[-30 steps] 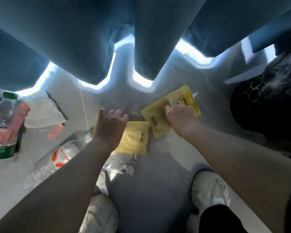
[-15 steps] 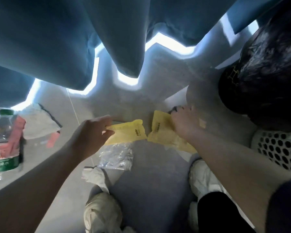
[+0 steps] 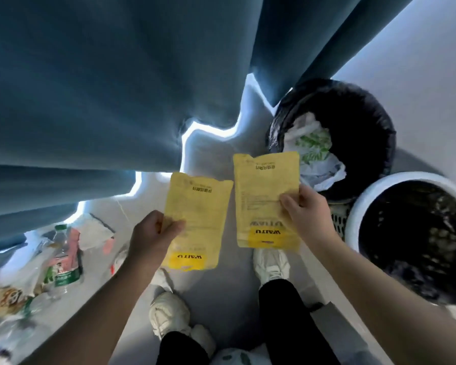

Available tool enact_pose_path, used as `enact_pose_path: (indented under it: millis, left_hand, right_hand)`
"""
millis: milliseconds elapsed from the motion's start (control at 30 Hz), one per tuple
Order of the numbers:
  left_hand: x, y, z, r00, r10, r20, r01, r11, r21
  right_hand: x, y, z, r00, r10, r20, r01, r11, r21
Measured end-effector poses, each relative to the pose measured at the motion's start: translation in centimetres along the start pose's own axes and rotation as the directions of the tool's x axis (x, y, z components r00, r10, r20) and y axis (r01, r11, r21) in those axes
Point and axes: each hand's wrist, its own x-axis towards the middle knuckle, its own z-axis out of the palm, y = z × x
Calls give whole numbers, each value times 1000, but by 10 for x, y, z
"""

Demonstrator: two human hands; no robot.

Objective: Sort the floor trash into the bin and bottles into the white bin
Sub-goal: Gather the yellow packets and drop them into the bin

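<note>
Both loaded: the left hand [image 3: 153, 233] pinched the left yellow pouch [image 3: 195, 214] at its left edge, thumb on the face and fingers behind. The right hand [image 3: 304, 214] pinched the right yellow pouch [image 3: 266, 196] at its right edge in the same way. Both pouches were in the air, flat, print upside down, tops torn. They sat side by side; couldn't tell if the edges touched.

Targets: the black-lined trash bin [image 3: 363, 111] was just up-right of the right grip, with a white plastic bag [image 3: 313, 154] inside. The white bin [image 3: 374, 191] was directly right of that grip, also dark-lined inside.

Risks, my read:
- Wrong bin. The two mouths sat adjacent and both were dark inside, and the white bin looked nearer the right grip. Pouches are trash, so letting go early would put one in the bottle bin.
- Edge pinches on slick film. A fast swing could peel a pouch loose, or it could flutter and miss the rim.
- The left pouch had the longer trip, across the right grip. Crossing arms could knock the other pouch.
- Torn tops could spill residue. Couldn't tell if the pouches were empty.

Surface/room: pale smooth floor [image 3: 229, 299], with glare under a blue curtain [image 3: 116, 88] above both grips. Down-left of the left grip lay a green-capped water bottle [image 3: 63, 259], wrappers [image 3: 8, 296] and paper [image 3: 96, 229], all unsorted. White shoes [image 3: 169, 312] were below the grips.
</note>
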Motion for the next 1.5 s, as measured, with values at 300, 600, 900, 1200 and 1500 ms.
enact_pose_path:
  millis: [300, 600, 900, 1200, 1500]
  left_hand:
    - [4, 154, 96, 985, 12, 173, -9, 1000, -17]
    - [11, 188, 180, 980, -30, 199, 14, 997, 79]
    - [42, 210, 241, 983, 157, 93, -182, 887, 425]
    - [-8, 150, 162, 950, 202, 239, -308, 473, 826]
    - [-37, 15, 69, 991, 33, 131, -132, 460, 878]
  right_hand:
    - [84, -6, -127, 950, 214, -226, -220, 976, -2]
    - [84, 17, -155, 994, 87, -65, -97, 978, -184]
    - [72, 33, -190, 966, -255, 44, 207, 657, -725]
    - [47, 6, -144, 923, -345, 172, 339, 517, -786]
    - [-12, -4, -19, 771, -400, 496, 629, 349, -695]
